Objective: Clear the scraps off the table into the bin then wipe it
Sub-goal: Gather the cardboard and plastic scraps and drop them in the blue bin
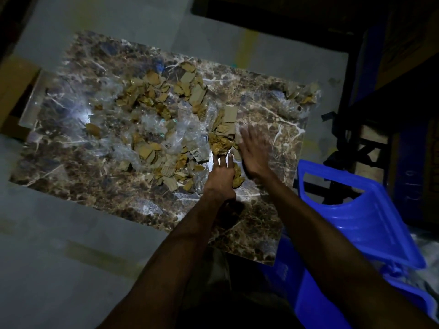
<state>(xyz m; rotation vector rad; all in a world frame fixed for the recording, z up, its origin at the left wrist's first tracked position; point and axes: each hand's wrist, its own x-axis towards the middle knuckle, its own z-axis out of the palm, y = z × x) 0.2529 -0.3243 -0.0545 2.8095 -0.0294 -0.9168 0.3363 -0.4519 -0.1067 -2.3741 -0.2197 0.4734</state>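
A brown marble-patterned table [83, 176] is strewn with cardboard scraps [152, 91] and crumpled clear plastic [175, 136]. A smaller clump of scraps [304, 96] lies at the far right corner. My left hand [222, 179] rests flat on the table with fingers spread, touching a small heap of cardboard pieces [222, 141]. My right hand [255, 150], blurred and open, sits on the right side of that same heap. A blue plastic bin [363, 224] stands on the floor at the table's right near corner, its hinged lid up.
The floor around the table is pale grey. A cardboard box [14, 91] sits at the left behind the table. Dark shelving and a black frame [356, 143] stand to the right, close behind the bin.
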